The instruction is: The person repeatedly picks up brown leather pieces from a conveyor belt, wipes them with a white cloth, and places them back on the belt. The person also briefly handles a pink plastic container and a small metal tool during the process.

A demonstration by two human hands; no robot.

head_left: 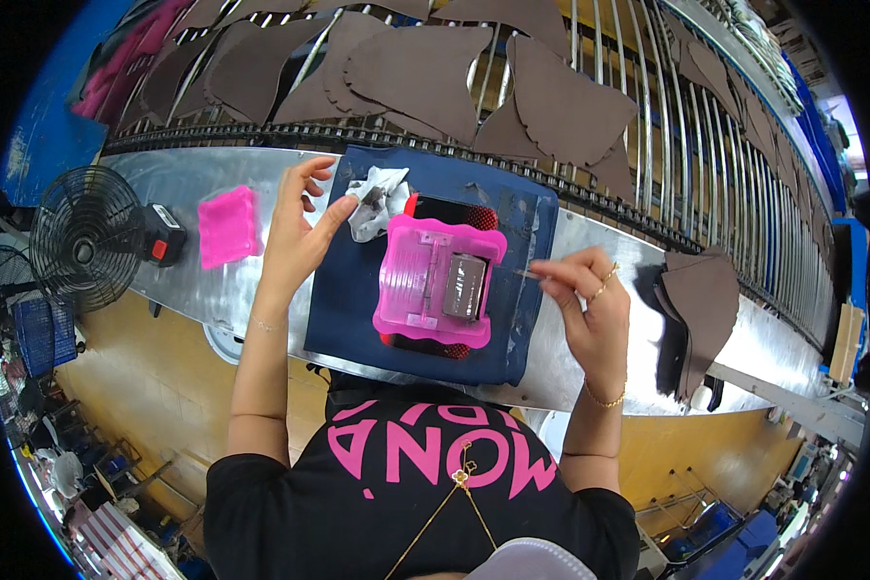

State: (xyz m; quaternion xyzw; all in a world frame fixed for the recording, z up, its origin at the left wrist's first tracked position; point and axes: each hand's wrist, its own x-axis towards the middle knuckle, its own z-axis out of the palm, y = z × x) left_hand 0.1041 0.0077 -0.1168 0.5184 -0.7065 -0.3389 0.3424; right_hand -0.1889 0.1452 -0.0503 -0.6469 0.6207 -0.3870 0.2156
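Note:
A pink wavy-edged plastic piece [406,285] lies on a dark blue pad [343,319] in front of me. In its right part sits a brown rectangular block [465,287] with light marks on it. A black and red dotted piece [469,213] sticks out from under the pink piece at its far and near ends. My left hand [304,227] is open, thumb apart from the fingers, beside a crumpled white cloth [378,201] with a dark smudge. To the right of the pink piece, my right hand [588,300] holds its thumb and forefinger pinched; anything between them is too small to name.
Another pink wavy-edged piece [228,228] lies left on the metal table [169,275], near a fan [85,240]. Brown flat cut pieces [701,304] are stacked at the right. Beyond the table, a rod conveyor [652,106] carries several similar brown pieces [420,72].

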